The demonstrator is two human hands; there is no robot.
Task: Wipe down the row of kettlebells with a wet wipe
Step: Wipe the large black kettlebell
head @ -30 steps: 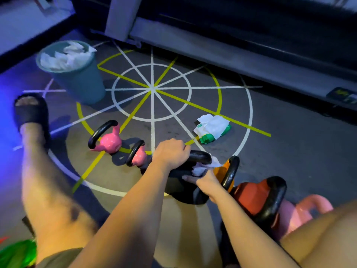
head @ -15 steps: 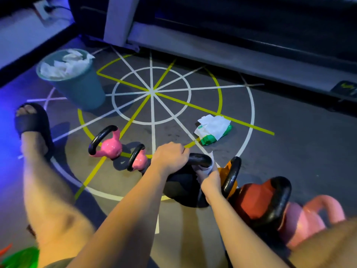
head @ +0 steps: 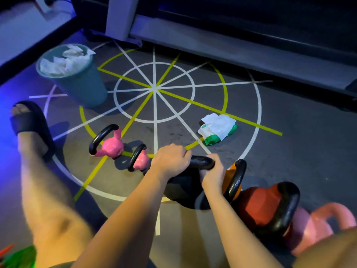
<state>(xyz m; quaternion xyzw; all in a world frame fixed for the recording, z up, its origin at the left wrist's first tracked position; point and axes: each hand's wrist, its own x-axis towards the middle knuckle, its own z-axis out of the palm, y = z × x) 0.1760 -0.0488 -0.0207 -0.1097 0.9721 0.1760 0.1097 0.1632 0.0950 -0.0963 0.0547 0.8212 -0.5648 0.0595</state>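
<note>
Bin (head: 81,88) full of crumpled white wipes (head: 64,62). Green pack (head: 218,129) open, wipes poking out. Left hand (head: 170,160) grips black kettlebell (head: 201,163) handle; right hand (head: 212,172) grips it too.

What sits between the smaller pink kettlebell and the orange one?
In the head view, the black kettlebell, gripped by the left hand and right hand.

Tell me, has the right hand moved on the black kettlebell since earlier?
Yes. The right hand has climbed from the black kettlebell body up onto its handle.

One head-worn camera looks steeply down, close above the floor (head: 289,151).
</note>
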